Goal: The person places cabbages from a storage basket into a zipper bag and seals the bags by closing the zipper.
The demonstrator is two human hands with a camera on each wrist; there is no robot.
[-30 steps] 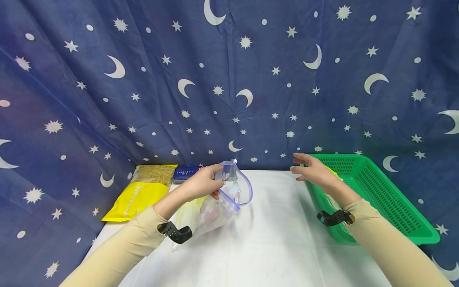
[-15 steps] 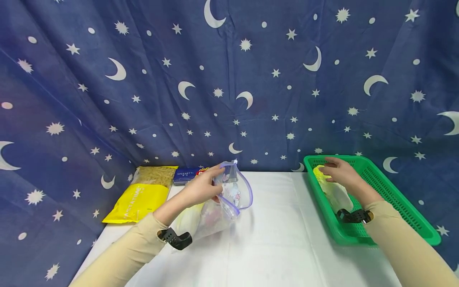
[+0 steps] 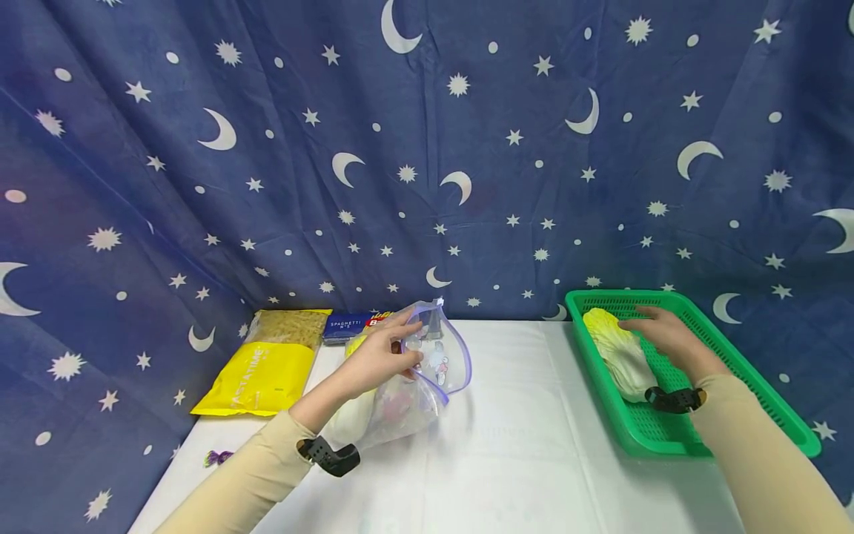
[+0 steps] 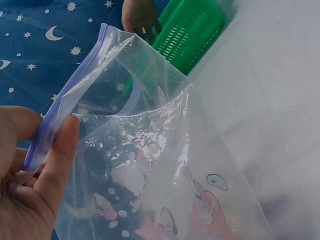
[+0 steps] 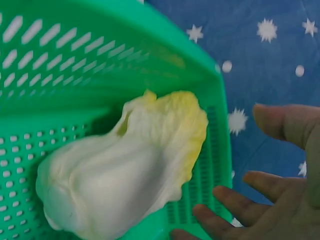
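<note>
In the head view my left hand (image 3: 380,356) pinches the upper edge of a clear zip bag (image 3: 400,411) with a purple closure. The bag's mouth gapes toward the right. From the left wrist, thumb and fingers are seen gripping the purple strip of the zip bag (image 4: 150,150), which has printed cartoon figures. At the right, a napa cabbage (image 3: 617,348) with yellow leaf tips lies in a green plastic basket (image 3: 747,386). My right hand (image 3: 674,337) hovers just right of the cabbage, fingers spread and holding nothing; the right wrist view shows it apart from the cabbage (image 5: 115,175).
A yellow pasta bag (image 3: 263,371) and a blue spaghetti box (image 3: 343,326) stand at the back left. A pale, yellow-topped thing (image 3: 350,423) lies by the left wrist, in or behind the bag. A small purple item (image 3: 216,458) is near the left sleeve. A starry curtain hangs behind.
My right hand has moved right, from beside the basket's left rim to over the basket, uncovering the cabbage. The left hand stays almost in place on the bag.
</note>
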